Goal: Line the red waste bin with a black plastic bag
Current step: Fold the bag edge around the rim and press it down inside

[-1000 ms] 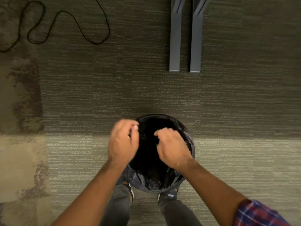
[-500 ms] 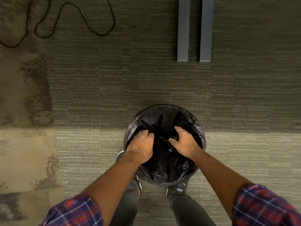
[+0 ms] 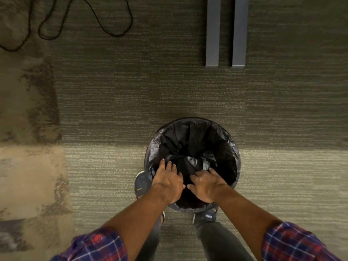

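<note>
The round waste bin [image 3: 237,157] stands on the carpet in front of my feet; its red colour is hidden, because the black plastic bag [image 3: 194,144] covers the rim and hangs crumpled inside. My left hand [image 3: 168,182] lies flat inside the near left part of the bin, fingers spread on the plastic. Beside it, my right hand [image 3: 206,183] presses on the bag at the near middle, fingers apart. Neither hand pinches the bag.
Two grey metal furniture legs [image 3: 226,32] lie on the carpet at the far right. A black cable [image 3: 98,23] loops across the far left. My shoes [image 3: 206,216] stand just behind the bin.
Both hands have gone from gripping the bag near the bin's top to pressing down inside with fingers spread. The view has shifted forward.
</note>
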